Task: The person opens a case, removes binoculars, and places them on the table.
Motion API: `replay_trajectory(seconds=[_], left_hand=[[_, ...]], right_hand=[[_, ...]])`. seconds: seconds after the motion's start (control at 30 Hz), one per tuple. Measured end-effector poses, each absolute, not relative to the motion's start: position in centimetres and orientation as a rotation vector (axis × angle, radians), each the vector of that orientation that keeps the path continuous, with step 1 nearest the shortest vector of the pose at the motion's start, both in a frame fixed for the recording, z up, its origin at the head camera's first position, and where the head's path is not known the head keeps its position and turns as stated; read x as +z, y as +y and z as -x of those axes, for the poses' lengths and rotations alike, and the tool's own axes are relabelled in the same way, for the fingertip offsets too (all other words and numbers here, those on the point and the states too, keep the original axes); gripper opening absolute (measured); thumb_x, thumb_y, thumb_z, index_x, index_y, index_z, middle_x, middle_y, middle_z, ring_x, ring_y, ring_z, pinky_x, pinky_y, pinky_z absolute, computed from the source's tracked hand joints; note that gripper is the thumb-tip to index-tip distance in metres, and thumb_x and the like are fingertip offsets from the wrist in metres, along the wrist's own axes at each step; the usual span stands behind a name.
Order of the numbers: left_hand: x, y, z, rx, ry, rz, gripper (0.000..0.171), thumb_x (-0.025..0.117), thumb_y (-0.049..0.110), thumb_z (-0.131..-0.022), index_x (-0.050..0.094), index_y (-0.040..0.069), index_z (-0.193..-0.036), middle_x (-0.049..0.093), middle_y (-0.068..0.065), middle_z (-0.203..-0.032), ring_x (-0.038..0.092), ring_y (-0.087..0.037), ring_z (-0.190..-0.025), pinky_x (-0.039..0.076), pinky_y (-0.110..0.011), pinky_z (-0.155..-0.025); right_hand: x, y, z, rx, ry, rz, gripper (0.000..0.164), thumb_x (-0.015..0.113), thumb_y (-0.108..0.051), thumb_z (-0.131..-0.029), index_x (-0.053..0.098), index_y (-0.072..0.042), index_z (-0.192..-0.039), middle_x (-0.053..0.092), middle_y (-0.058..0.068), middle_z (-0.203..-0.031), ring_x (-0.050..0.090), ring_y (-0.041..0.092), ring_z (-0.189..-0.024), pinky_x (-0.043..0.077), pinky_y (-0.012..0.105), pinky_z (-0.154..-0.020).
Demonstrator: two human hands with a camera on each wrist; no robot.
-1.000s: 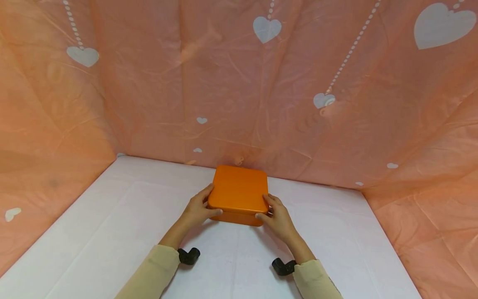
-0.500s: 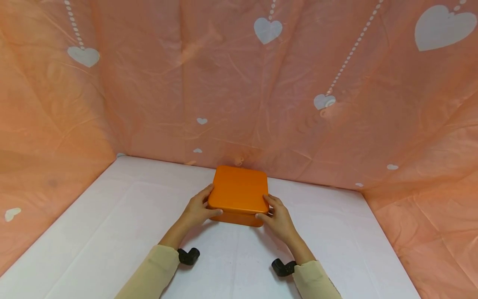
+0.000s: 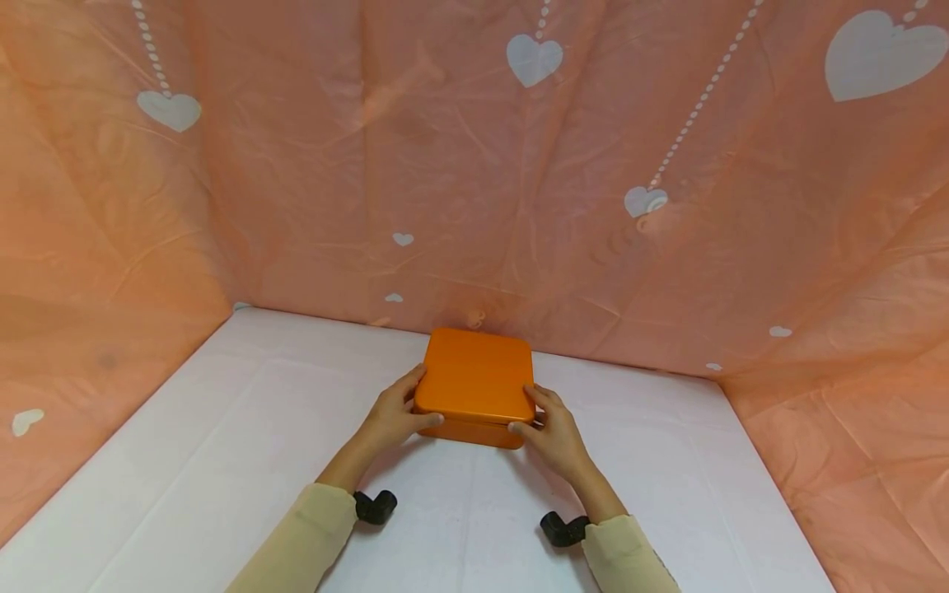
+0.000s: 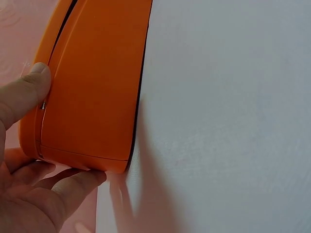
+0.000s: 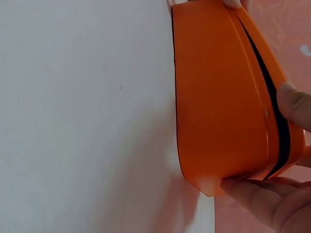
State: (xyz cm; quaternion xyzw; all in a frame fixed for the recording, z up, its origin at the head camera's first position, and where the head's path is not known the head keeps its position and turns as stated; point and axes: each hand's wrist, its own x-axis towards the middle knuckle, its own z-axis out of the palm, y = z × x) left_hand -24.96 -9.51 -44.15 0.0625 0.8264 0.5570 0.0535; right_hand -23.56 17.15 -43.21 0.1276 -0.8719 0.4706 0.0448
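An orange box [image 3: 474, 432] with rounded corners and a flat lid [image 3: 478, 375] stands on the white surface in the head view. My left hand [image 3: 391, 418] grips its left front corner, thumb in front on the lid's rim and fingers along the side. At the right front corner my right hand [image 3: 556, 441] holds it the same way, with the right thumb [image 5: 294, 104] pressed on the rim. A dark gap [image 5: 272, 92] shows between lid and body in the right wrist view, widest near my right hand. The box's inside is hidden.
White cloth [image 3: 222, 461] covers the work surface. Behind the box hangs a pink-orange curtain [image 3: 311, 206] printed with pale hearts, and similar cloth closes both sides. A black angled piece sits at each wrist, the left one [image 3: 376, 507] and the right one [image 3: 563, 529].
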Motion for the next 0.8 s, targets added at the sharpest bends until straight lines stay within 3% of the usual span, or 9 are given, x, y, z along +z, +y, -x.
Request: replay_trajectory(seconds=[0.8], left_hand=[[-43.87,-9.46,24.85,1.646,2.539,-0.188,0.092,0.077,0.015,-0.082,0.02,0.01,-0.154,0.018,-0.012,-0.161,0.031,-0.034,-0.144,0.037,-0.045,-0.112]], right_hand=[[-43.1,16.98,23.7,1.538,-2.625,-0.327,0.068,0.076,-0.003,-0.079,0.045,0.007,-0.139,0.04,0.026,-0.146,0.064,0.039,-0.108,0.055,0.036,-0.089]])
